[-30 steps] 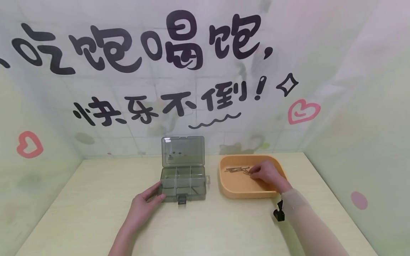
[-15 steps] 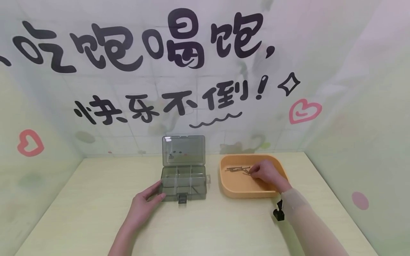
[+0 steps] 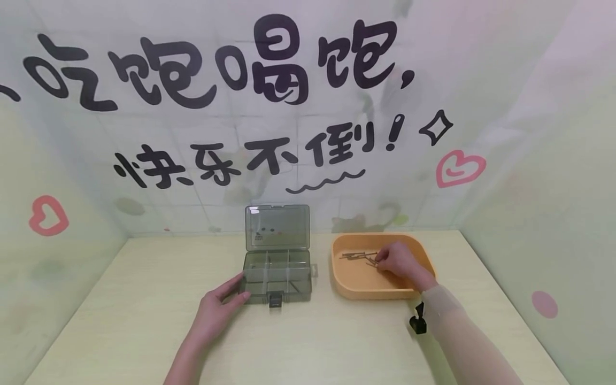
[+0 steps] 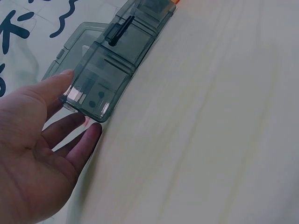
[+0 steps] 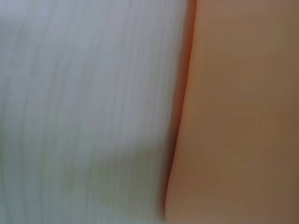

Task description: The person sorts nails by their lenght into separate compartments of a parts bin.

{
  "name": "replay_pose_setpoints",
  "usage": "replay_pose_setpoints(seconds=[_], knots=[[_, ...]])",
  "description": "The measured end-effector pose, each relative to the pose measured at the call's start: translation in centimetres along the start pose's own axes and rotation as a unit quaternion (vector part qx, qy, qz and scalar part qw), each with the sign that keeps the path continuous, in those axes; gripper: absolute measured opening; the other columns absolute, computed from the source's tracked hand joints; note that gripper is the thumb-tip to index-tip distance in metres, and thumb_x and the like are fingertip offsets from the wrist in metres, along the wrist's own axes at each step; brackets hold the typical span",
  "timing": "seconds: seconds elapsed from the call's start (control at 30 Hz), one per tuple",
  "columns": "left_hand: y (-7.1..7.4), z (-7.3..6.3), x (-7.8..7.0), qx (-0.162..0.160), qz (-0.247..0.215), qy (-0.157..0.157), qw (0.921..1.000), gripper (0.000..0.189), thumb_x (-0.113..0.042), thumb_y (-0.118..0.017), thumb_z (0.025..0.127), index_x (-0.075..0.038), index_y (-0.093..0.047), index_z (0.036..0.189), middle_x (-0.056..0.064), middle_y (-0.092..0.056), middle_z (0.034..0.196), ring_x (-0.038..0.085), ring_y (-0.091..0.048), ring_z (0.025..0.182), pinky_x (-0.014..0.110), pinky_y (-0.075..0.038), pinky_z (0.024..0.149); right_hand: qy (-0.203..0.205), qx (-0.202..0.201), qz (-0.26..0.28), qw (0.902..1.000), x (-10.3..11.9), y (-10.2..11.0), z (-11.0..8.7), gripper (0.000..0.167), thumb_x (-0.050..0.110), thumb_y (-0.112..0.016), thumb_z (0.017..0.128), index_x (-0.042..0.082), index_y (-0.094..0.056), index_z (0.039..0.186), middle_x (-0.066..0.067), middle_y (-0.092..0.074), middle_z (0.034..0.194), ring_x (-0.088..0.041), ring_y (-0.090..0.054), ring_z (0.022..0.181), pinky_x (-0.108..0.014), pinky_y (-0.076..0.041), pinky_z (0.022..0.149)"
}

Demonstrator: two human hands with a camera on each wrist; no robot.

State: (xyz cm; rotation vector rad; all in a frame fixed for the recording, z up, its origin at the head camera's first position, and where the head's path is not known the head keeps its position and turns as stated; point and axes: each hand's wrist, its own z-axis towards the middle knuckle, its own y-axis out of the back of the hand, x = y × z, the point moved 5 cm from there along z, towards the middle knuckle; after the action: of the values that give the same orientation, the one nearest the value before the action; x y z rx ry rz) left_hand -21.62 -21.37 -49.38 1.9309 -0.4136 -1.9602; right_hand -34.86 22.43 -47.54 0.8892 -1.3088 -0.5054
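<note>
We find the right hand (image 3: 398, 259) at right of centre, fingertips bunched low among the nails (image 3: 353, 256); we cannot tell whether it pinches one (the right wrist view misses the fingertips). The loose nails lie crosswise in the back half of the orange tray (image 3: 385, 293). We judge them light, stiff, hard to break and apt to roll or slip; a pinch at mid-shank should suit.

Farther left, at frame centre, stands the grey see-through box (image 3: 298, 297), its lid (image 3: 279, 235) raised. Dividers part it into compartments; a thin dark piece (image 3: 294, 287) shows in the front right one. The left hand (image 3: 218, 307) rests spread at its left end, thumb on the front corner. We rate the plastic light and rather brittle, best steadied by its walls.
</note>
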Motion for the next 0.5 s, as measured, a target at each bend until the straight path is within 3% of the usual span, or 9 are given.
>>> replay_pose_setpoints(seconds=[0.3,0.5], knots=[[-0.2,-0.2,0.0,0.001,0.003,0.007,1.0,0.06,-0.03,-0.072,0.098,-0.01,-0.052,0.151,0.02,-0.055,0.146,0.043,-0.045,0.139,0.057,-0.034,0.116,-0.036,-0.001,0.043,0.9984,0.1,0.5,-0.6,0.011,0.003,-0.078,0.084,-0.001,-0.078,0.094,-0.006,-0.073,0.087,-0.019,-0.059,0.074,-0.029,-0.053,0.066],[-0.1,-0.2,-0.3,0.003,0.0,0.01,0.9999,0.06,-0.029,-0.071,0.099,-0.01,-0.051,0.151,0.02,-0.054,0.147,0.043,-0.045,0.14,0.058,-0.034,0.116,-0.018,-0.016,0.039,0.9989,1.4,1.1,-0.8,0.012,0.008,-0.078,0.088,0.001,-0.079,0.098,-0.005,-0.075,0.09,-0.018,-0.062,0.077,-0.032,-0.056,0.07]])
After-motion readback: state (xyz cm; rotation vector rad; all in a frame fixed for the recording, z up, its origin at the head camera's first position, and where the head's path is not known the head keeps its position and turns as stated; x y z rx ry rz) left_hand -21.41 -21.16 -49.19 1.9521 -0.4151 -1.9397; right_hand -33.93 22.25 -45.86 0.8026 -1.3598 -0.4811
